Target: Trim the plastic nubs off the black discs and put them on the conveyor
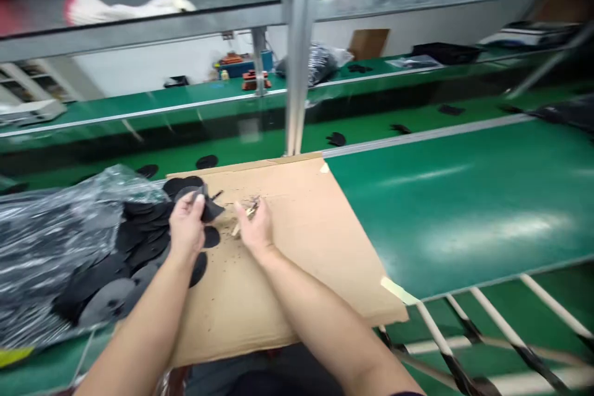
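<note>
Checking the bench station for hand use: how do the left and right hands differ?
The left hand grips a black disc, while the right hand is at pale scraps. The left hand sits beside the pile of black discs; the right hand sits over the cardboard sheet. Both are bare.

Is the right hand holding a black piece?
No, the right hand is pinching a small pale scrap above the cardboard; the black piece is in the left hand.
</note>
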`<move>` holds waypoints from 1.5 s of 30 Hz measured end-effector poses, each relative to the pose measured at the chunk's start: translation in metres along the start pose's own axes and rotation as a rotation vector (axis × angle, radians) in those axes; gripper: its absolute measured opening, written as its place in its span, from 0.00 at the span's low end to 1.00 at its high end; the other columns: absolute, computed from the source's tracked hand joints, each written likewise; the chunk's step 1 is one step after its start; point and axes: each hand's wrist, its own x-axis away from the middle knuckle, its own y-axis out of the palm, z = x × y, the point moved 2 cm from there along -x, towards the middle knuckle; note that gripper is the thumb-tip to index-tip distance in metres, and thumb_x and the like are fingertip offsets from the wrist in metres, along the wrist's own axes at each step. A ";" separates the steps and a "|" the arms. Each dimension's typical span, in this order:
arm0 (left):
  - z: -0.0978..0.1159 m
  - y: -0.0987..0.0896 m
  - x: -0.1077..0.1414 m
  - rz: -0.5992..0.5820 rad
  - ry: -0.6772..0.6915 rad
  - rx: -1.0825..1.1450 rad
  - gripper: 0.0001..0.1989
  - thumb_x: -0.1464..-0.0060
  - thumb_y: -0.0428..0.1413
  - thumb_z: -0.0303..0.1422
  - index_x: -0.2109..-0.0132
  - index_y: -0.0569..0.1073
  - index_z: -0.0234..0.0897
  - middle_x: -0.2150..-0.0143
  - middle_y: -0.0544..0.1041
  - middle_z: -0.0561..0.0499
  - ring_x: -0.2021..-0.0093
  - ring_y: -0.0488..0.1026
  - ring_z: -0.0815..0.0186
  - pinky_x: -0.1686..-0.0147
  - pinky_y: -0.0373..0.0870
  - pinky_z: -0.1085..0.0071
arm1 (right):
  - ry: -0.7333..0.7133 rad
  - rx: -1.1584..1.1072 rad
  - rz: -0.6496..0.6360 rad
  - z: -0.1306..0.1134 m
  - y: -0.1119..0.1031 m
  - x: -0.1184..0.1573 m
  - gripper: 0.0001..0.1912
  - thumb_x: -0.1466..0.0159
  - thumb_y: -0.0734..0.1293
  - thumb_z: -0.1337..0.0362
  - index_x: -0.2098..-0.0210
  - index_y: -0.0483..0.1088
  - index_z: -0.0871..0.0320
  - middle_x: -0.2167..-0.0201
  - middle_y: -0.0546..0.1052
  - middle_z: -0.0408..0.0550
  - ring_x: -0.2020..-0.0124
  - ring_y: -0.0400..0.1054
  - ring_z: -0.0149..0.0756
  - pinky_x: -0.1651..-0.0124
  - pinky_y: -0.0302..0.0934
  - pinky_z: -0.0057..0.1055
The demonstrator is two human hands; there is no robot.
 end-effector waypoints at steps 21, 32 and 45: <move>-0.009 -0.034 0.008 -0.191 -0.357 0.311 0.28 0.64 0.69 0.31 0.54 0.69 0.34 0.71 0.71 0.56 0.83 0.60 0.79 0.84 0.53 0.79 | -0.475 0.545 -0.460 -0.021 0.001 0.008 0.10 0.40 0.63 0.63 0.59 0.69 0.56 0.64 0.74 0.49 0.63 0.67 0.39 0.57 0.60 0.32; -0.010 -0.034 0.010 -0.196 -0.343 0.285 0.27 0.64 0.69 0.32 0.54 0.69 0.35 0.73 0.69 0.57 0.82 0.61 0.79 0.83 0.54 0.78 | -0.433 0.582 -0.477 -0.022 -0.001 0.009 0.08 0.39 0.62 0.62 0.62 0.70 0.55 0.65 0.75 0.48 0.63 0.68 0.38 0.60 0.59 0.30; -0.013 -0.034 0.010 -0.223 -0.410 0.321 0.27 0.64 0.69 0.31 0.55 0.70 0.33 0.74 0.68 0.57 0.83 0.60 0.79 0.83 0.52 0.78 | -0.349 0.697 -0.575 -0.025 -0.001 0.006 0.10 0.43 0.62 0.68 0.63 0.70 0.53 0.66 0.75 0.47 0.65 0.69 0.38 0.64 0.57 0.31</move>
